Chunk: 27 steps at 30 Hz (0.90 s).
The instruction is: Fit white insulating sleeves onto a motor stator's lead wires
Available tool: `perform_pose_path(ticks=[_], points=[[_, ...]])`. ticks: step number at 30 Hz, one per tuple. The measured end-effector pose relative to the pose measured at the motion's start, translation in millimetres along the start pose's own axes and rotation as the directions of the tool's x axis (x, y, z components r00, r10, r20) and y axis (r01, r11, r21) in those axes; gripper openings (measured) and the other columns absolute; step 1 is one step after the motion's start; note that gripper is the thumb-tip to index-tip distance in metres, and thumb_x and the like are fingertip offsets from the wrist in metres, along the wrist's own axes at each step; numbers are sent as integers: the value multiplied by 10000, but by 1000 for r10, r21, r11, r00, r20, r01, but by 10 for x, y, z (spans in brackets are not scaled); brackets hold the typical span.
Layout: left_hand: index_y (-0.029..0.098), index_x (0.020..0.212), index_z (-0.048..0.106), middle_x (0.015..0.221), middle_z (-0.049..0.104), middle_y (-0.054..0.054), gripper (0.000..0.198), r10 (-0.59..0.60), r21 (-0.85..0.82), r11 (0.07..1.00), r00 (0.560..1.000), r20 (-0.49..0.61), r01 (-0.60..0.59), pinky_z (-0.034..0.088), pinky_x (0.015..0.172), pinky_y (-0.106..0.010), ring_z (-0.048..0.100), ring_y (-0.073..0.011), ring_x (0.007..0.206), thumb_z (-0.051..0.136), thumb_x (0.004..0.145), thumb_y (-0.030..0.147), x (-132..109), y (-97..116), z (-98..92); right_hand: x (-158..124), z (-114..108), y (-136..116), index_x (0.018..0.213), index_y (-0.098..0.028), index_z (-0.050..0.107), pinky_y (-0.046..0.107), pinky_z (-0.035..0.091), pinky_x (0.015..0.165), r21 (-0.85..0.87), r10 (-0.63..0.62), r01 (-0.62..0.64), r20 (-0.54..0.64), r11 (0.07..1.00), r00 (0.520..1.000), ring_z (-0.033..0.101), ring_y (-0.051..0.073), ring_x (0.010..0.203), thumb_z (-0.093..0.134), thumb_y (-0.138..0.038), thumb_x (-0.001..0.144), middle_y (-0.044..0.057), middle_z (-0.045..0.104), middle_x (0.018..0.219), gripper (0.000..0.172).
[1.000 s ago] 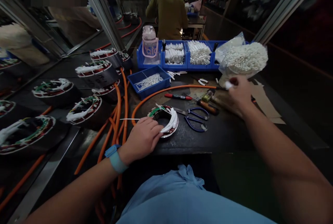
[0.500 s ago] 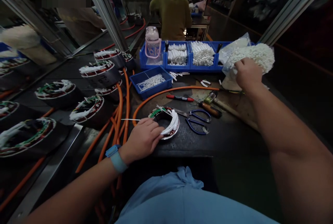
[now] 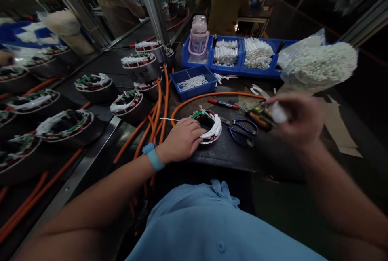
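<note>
A ring-shaped motor stator (image 3: 216, 128), with white-sleeved wires around its top and a green part on the far side, lies near the bench's front edge. My left hand (image 3: 185, 139) grips its left rim, the fingers curled over the edge and partly hiding it. A thin white tie (image 3: 169, 119) sticks out leftward beyond that hand. My right hand (image 3: 300, 121), blurred by motion, is raised over the bench to the right of the tools, closed on a small white piece (image 3: 279, 113) whose kind I cannot make out. Scissors (image 3: 242, 131) with blue handles lie between the hands.
Blue bins (image 3: 226, 67) with white tubes stand at the back, beside a clear bag (image 3: 324, 65) of white pieces. A blue tray (image 3: 194, 83) holds white ties. A red marker (image 3: 223, 104), a screwdriver (image 3: 257, 120) and orange hoses (image 3: 160, 107) lie nearby. More stators (image 3: 127, 105) sit left.
My right hand has left the bag and come nearer, toward the stator, with a white piece in it. My left hand stays on the stator. The whole view has shifted.
</note>
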<state>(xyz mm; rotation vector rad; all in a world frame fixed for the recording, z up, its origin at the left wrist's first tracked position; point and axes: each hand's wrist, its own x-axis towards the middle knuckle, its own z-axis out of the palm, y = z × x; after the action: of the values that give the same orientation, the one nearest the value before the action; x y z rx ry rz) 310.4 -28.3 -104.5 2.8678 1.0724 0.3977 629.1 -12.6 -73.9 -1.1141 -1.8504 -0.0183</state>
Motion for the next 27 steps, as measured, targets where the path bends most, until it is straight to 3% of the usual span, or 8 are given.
perform_pose_path(ticks=[2,3,7,14,19,24,27], points=[[173,1155,569,952,608,-76,319,-22,-37,999,999,29,23,338,939,-402,523,-208,945,415,886,247,-4,10,-21,-457,101,-517,993,-223,596,301,540,769,242,-222,175,186,954,957,663,177,886,525,-91,785,42,697,949,256],[170,1182,554,941,614,-73,338,-27,-52,998,999,44,30,337,938,-403,530,-204,925,424,879,244,-3,13,-33,-663,139,-718,985,-241,585,297,559,772,340,-299,215,220,916,928,664,172,894,508,-94,798,34,700,942,250],[165,1225,527,945,633,-73,378,-53,-89,994,997,63,58,329,935,-408,543,-206,916,432,885,301,11,28,-49,-1163,230,-1102,978,-218,548,339,587,772,442,-293,195,165,876,942,662,183,920,462,-81,830,69,694,944,219],[167,1239,512,916,647,-63,371,-94,-52,994,996,2,94,320,940,-397,556,-193,872,414,906,296,2,59,35,-1282,315,-1140,904,-181,568,372,585,760,388,-309,250,96,887,946,672,204,878,465,-98,829,98,701,870,152],[124,1329,386,1118,608,-104,469,-35,-49,998,999,32,37,294,984,-390,540,-204,1001,454,875,218,-36,35,15,-1399,324,-1172,1035,-171,564,379,575,795,412,-277,180,190,893,942,654,206,942,491,-101,834,111,698,943,226],[110,1304,405,1042,629,-99,441,-36,-38,999,998,46,38,315,946,-394,559,-203,928,436,871,186,-41,43,6,-1563,389,-1134,1111,-160,534,411,556,850,391,-340,247,189,887,921,608,230,1062,491,-83,833,123,693,1009,291],[111,1302,404,1017,628,-100,444,-35,-35,999,999,39,36,322,930,-393,563,-206,912,433,863,179,-38,51,11,-1715,472,-1080,1103,-176,530,413,555,852,360,-288,194,228,912,930,603,230,1071,498,-85,831,131,682,1047,288]])
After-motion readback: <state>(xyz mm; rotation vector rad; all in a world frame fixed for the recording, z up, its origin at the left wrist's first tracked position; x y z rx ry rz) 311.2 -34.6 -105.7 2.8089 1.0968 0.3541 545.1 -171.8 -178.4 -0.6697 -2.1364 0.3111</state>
